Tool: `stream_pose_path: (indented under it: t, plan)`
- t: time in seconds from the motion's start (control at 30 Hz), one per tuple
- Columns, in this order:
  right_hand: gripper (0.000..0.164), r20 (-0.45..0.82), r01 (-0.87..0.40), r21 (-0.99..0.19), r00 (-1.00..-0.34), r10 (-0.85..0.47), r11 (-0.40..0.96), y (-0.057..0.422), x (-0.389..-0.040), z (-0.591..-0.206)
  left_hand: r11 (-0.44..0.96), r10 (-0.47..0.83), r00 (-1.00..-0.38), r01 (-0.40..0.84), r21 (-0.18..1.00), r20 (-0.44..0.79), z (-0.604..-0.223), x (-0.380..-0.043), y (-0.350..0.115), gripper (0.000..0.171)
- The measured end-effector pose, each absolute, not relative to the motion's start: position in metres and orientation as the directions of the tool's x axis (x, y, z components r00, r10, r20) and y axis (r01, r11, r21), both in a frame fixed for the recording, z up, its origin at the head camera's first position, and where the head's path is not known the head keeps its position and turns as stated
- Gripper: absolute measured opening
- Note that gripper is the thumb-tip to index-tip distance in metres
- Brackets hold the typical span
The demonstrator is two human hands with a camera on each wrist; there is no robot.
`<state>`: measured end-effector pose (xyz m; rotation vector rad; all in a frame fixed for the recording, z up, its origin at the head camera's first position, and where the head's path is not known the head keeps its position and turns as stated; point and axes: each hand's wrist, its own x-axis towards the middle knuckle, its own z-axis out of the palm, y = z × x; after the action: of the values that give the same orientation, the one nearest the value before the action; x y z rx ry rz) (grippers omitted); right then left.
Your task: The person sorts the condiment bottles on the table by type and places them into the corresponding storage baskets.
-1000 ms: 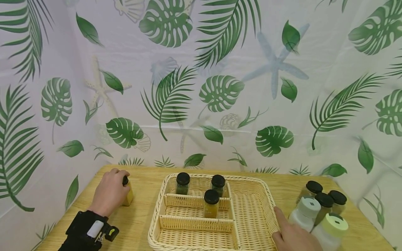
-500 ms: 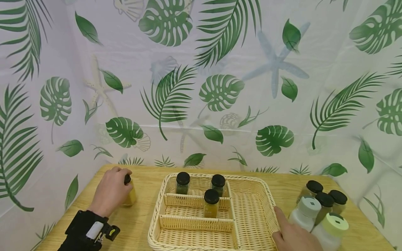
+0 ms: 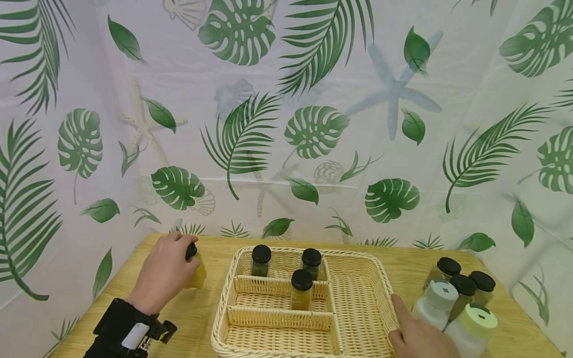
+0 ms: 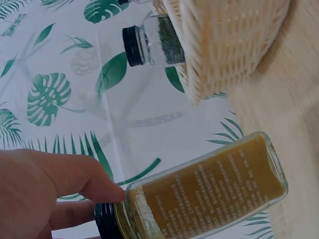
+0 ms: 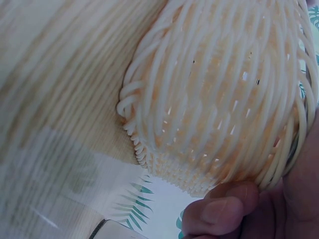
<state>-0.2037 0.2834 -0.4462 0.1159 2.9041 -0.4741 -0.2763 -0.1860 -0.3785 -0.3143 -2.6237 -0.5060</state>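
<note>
In the head view my left hand [image 3: 163, 273] holds a spice jar [image 3: 199, 273] of yellow-brown powder, left of the wicker basket [image 3: 353, 254]. The left wrist view shows the fingers [image 4: 89, 177] pinching the jar by its black cap, with the glass body [image 4: 209, 186] slanting toward the tabletop. My right hand [image 3: 421, 338] grips the basket's right rim, fingers [image 5: 222, 211] curled at its woven outer wall in the right wrist view. Two black-capped jars with dark contents, a left one [image 3: 261, 262] and a right one [image 3: 311, 263], stand in the back compartment. A yellow jar [image 3: 301, 292] stands in the middle one.
Right of the basket, several black-capped jars [image 3: 481, 286] cluster with a white-capped bottle [image 3: 433, 301] and a bottle with a pale yellow-green cap [image 3: 476, 323]. Behind the wooden table [image 3: 210, 248] hangs a leaf-patterned cloth [image 3: 322, 209].
My left hand has moved a little to the right and away from me, carrying the spice jar toward the basket. My right hand and the basket have stayed in place.
</note>
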Motion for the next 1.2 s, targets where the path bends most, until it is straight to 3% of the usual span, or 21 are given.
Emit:
stream_pose_path:
  t: [0.67, 1.2]
  plan:
    - [0.072, -0.206, 0.102, -0.303, -0.978, 0.04, 0.948, 0.285, -0.205, -0.448, 0.885, 0.216, -0.801, 0.402, 0.234, 0.559, -0.353, -0.256, -0.158, 0.031]
    - [0.072, -0.213, 0.117, -0.299, -0.976, 0.053, 0.947, 0.283, -0.205, -0.447, 0.866, 0.252, -0.781, 0.446, 0.227, 0.572, -0.337, -0.245, -0.135, 0.032]
